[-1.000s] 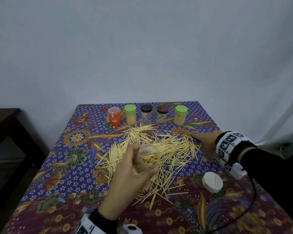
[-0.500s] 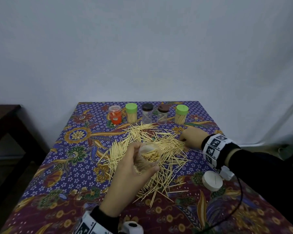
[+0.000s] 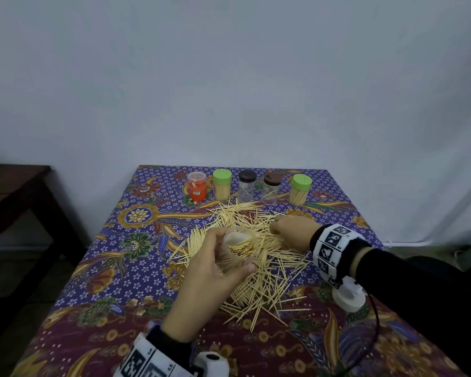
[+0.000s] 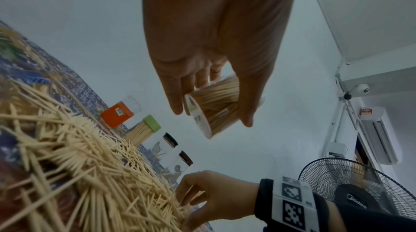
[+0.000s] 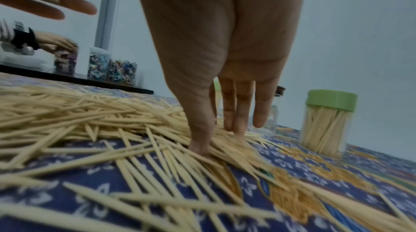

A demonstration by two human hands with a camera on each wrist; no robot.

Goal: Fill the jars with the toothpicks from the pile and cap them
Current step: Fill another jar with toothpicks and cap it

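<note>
The left hand [image 3: 201, 281] grips the open jar [image 3: 239, 247] above the toothpick pile [image 3: 259, 278]; right-hand fingers [image 5: 200, 140] pinch toothpicks at its far right; best gather an aligned bunch, then drop it in

My right hand [image 3: 291, 233] hides part of the toothpick pile [image 3: 245, 257]; whether my fingertips [image 5: 200, 147] pinch any is unclear. Beside that pile, my right wrist partly covers the white cap [image 3: 348, 297].
</note>
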